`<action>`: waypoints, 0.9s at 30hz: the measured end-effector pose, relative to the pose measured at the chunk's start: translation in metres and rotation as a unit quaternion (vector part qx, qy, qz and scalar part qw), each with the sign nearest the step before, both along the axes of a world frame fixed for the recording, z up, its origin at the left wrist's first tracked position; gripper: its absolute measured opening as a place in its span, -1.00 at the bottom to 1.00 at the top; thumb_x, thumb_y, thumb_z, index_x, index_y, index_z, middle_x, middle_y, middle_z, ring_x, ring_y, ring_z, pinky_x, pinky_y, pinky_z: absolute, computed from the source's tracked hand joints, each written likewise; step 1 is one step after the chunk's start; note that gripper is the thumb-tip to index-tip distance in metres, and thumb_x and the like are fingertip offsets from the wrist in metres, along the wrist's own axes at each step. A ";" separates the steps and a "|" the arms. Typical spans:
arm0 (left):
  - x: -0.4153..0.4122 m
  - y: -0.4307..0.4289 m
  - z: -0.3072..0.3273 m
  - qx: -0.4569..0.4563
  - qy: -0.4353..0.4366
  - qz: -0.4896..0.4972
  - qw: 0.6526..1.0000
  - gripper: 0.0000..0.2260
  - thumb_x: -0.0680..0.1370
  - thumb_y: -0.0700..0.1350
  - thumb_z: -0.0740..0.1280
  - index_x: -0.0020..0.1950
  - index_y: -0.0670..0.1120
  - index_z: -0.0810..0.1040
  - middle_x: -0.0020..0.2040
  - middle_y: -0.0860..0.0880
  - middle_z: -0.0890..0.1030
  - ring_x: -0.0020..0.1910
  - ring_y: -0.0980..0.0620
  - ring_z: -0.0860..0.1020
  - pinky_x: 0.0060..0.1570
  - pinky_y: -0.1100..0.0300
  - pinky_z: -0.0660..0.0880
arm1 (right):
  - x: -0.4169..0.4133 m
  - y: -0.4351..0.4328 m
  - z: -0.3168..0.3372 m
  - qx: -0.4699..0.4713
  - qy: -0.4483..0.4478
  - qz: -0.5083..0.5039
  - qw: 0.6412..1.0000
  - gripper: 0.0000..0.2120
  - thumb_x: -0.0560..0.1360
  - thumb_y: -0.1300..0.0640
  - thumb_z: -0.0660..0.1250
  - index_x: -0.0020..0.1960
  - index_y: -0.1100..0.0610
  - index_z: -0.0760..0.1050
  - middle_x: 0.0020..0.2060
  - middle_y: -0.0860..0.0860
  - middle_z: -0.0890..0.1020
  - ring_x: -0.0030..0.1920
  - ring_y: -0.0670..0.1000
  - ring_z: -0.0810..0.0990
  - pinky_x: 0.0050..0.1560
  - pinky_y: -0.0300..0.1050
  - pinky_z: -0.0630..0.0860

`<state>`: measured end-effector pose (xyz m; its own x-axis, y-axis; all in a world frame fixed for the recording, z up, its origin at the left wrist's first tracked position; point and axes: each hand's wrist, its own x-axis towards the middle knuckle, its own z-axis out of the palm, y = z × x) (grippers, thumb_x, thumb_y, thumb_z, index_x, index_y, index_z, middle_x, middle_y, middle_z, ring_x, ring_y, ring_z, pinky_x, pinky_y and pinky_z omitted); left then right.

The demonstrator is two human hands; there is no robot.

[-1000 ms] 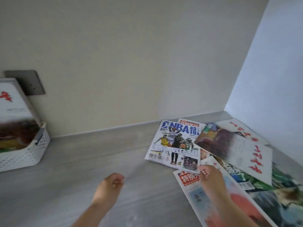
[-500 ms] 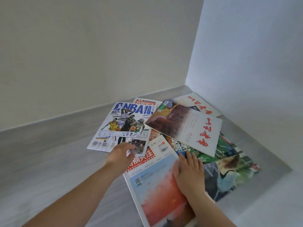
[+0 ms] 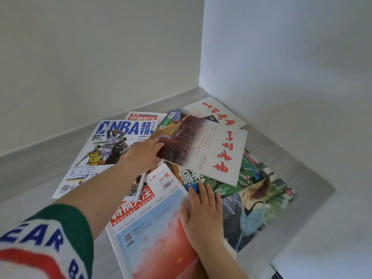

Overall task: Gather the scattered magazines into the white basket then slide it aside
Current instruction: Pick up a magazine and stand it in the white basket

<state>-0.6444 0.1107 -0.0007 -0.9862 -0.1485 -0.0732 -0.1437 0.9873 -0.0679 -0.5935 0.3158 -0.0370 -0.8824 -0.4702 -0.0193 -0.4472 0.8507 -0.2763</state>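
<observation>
Magazines [image 3: 253, 200] lie overlapping in the far right corner of the tabletop [image 3: 30, 178], near both walls. The left hand [image 3: 144, 156] grasps the left edge of the red-script magazine [image 3: 211, 150], which tilts above the pile. The right hand [image 3: 203, 214] rests flat, fingers straight, on the Special Focus magazine [image 3: 153, 228].

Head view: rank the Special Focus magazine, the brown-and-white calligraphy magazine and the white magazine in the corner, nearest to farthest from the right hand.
1. Directly under the right hand: Special Focus magazine, front of the pile.
2. Ahead, mid-pile: brown-and-white calligraphy magazine.
3. Rearmost, by the wall corner: white corner magazine.
</observation>
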 end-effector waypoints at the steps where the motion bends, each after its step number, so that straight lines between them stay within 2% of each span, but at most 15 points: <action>1: -0.003 -0.003 -0.001 -0.009 -0.006 -0.011 1.000 -0.59 0.53 0.00 0.19 0.36 -0.04 0.27 0.38 -0.02 0.37 0.29 -0.04 0.40 0.22 0.02 0.41 | 0.000 0.000 0.003 -0.002 0.023 -0.014 1.000 -0.55 0.41 -0.15 0.19 0.22 0.02 0.48 0.28 0.06 0.50 0.31 0.06 0.44 0.34 0.02 0.27; 3: -0.007 -0.006 -0.003 -0.052 -0.026 -0.043 0.997 -0.60 0.55 -0.03 0.14 0.38 -0.07 0.23 0.39 -0.04 0.36 0.31 -0.03 0.40 0.19 0.03 0.44 | 0.001 -0.001 0.003 -0.015 0.050 -0.017 0.998 -0.61 0.27 -0.14 0.28 0.00 0.01 0.63 0.04 0.00 0.67 0.07 0.01 0.63 0.07 -0.02 0.53; 6: -0.007 -0.007 -0.003 -0.144 -0.054 -0.099 0.983 -0.62 0.54 -0.14 0.18 0.35 -0.09 0.23 0.34 -0.07 0.42 0.25 -0.04 0.46 0.09 0.06 0.51 | 0.002 -0.002 0.002 -0.011 0.040 -0.016 0.999 -0.59 0.34 -0.11 0.11 -0.02 0.01 0.63 0.01 -0.01 0.68 0.05 0.00 0.64 0.04 -0.01 0.55; 8: -0.008 -0.006 0.000 -0.180 -0.045 -0.106 0.977 -0.69 0.52 -0.17 0.21 0.26 -0.09 0.30 0.17 -0.07 0.56 0.04 -0.05 0.59 -0.07 0.09 0.55 | 0.000 -0.002 0.003 0.003 0.021 -0.026 0.999 -0.55 0.35 -0.10 0.04 0.01 0.00 0.62 0.05 -0.01 0.67 0.09 0.01 0.62 0.08 0.02 0.53; 9: -0.008 -0.005 0.004 -0.182 -0.029 -0.103 0.977 -0.70 0.52 -0.18 0.20 0.25 -0.09 0.30 0.07 -0.06 0.61 -0.09 -0.06 0.62 -0.18 0.11 0.55 | -0.001 -0.002 0.003 0.010 0.012 -0.020 1.000 -0.54 0.38 -0.10 0.03 0.08 0.00 0.58 0.13 0.01 0.62 0.18 0.03 0.56 0.19 0.05 0.45; 11: -0.007 0.001 0.009 -0.155 0.005 -0.092 0.984 -0.62 0.53 -0.18 0.18 0.33 -0.04 0.22 -0.05 -0.05 0.64 -0.23 -0.04 0.62 -0.35 0.17 0.45 | -0.006 -0.001 -0.005 -0.007 -0.027 0.018 0.999 -0.52 0.50 -0.11 -0.02 0.34 0.02 0.31 0.42 0.07 0.30 0.45 0.07 0.20 0.42 0.08 -0.06; 12: -0.005 0.004 0.011 -0.135 0.016 -0.086 0.987 -0.60 0.53 -0.16 0.17 0.36 -0.02 0.20 -0.05 -0.04 0.63 -0.25 -0.03 0.61 -0.38 0.19 0.39 | -0.009 -0.001 -0.009 -0.021 -0.054 0.030 0.998 -0.50 0.52 -0.12 -0.06 0.42 0.02 0.15 0.49 0.04 0.11 0.49 0.06 -0.01 0.39 0.02 -0.28; 13: -0.002 0.008 0.013 -0.118 0.021 -0.080 0.990 -0.62 0.54 -0.14 0.16 0.35 -0.01 0.21 -0.04 -0.04 0.63 -0.25 -0.02 0.61 -0.38 0.21 0.36 | -0.009 -0.001 -0.013 -0.028 -0.067 0.031 0.997 -0.48 0.53 -0.14 -0.08 0.44 0.01 0.05 0.50 0.02 0.01 0.50 0.04 -0.11 0.34 -0.02 -0.38; 17: 0.020 0.026 0.020 -0.068 0.034 -0.084 0.994 -0.73 0.54 -0.08 0.17 0.23 -0.04 0.28 -0.09 -0.03 0.64 -0.34 0.01 0.57 -0.46 0.26 0.33 | -0.008 0.001 -0.012 -0.064 -0.057 0.009 0.996 -0.40 0.51 -0.22 -0.07 0.46 0.03 -0.02 0.50 -0.03 0.04 0.49 -0.03 -0.11 0.38 -0.06 -0.37; 19: 0.035 0.038 0.026 -0.063 0.035 -0.095 0.993 -0.76 0.54 -0.13 0.15 0.20 -0.07 0.31 -0.18 -0.04 0.64 -0.40 -0.01 0.56 -0.52 0.28 0.29 | -0.009 0.001 -0.005 -0.147 -0.092 -0.010 0.985 -0.36 0.49 -0.20 0.06 0.46 0.03 -0.03 0.48 -0.02 0.12 0.49 -0.03 -0.03 0.45 -0.06 -0.24; 21: 0.051 0.050 0.034 -0.063 0.006 -0.114 0.991 -0.75 0.52 -0.22 0.12 0.20 -0.13 0.34 -0.36 0.00 0.51 -0.44 -0.04 0.48 -0.54 0.27 0.24 | -0.012 0.003 0.010 -0.297 -0.181 -0.081 0.934 -0.31 0.47 -0.10 0.22 0.46 0.04 -0.04 0.46 0.01 0.20 0.47 0.02 0.08 0.44 -0.08 0.03; 23: 0.070 0.063 0.040 -0.057 0.006 -0.139 0.989 -0.74 0.42 -0.25 0.24 0.11 -0.15 0.45 -0.47 0.05 0.30 -0.47 -0.03 0.47 -0.57 0.25 0.28 | -0.020 0.006 0.027 -0.490 -0.281 -0.156 0.811 -0.29 0.47 0.00 0.26 0.47 0.05 -0.06 0.43 0.07 0.27 0.41 0.03 0.23 0.27 -0.29 0.29; 25: 0.086 0.074 0.050 -0.100 0.032 -0.174 0.979 -0.71 0.13 -0.18 0.47 -0.19 -0.09 0.57 -0.55 -0.07 0.40 -0.59 0.05 0.49 -0.70 0.31 0.27 | -0.029 0.012 0.039 -0.589 -0.331 -0.222 0.703 -0.33 0.49 0.00 0.24 0.46 0.05 -0.05 0.36 0.07 0.37 0.31 0.05 0.40 0.18 -0.26 0.41; 26: 0.093 0.078 0.054 -0.131 0.041 -0.182 0.974 -0.69 0.07 -0.16 0.50 -0.23 -0.07 0.58 -0.52 -0.13 0.50 -0.61 0.06 0.50 -0.73 0.32 0.22 | -0.034 0.015 0.043 -0.599 -0.345 -0.250 0.678 -0.37 0.50 0.03 0.23 0.45 0.05 -0.01 0.31 0.07 0.43 0.20 0.06 0.49 0.11 -0.13 0.51; 27: 0.099 0.082 0.054 -0.131 0.004 -0.173 0.976 -0.71 0.18 -0.15 0.46 -0.13 -0.08 0.56 -0.38 -0.16 0.59 -0.52 0.01 0.56 -0.70 0.27 0.21 | -0.037 0.018 0.048 -0.601 -0.359 -0.274 0.659 -0.43 0.51 0.11 0.23 0.43 0.08 0.05 0.23 0.08 0.47 0.06 0.05 0.56 -0.08 -0.08 0.60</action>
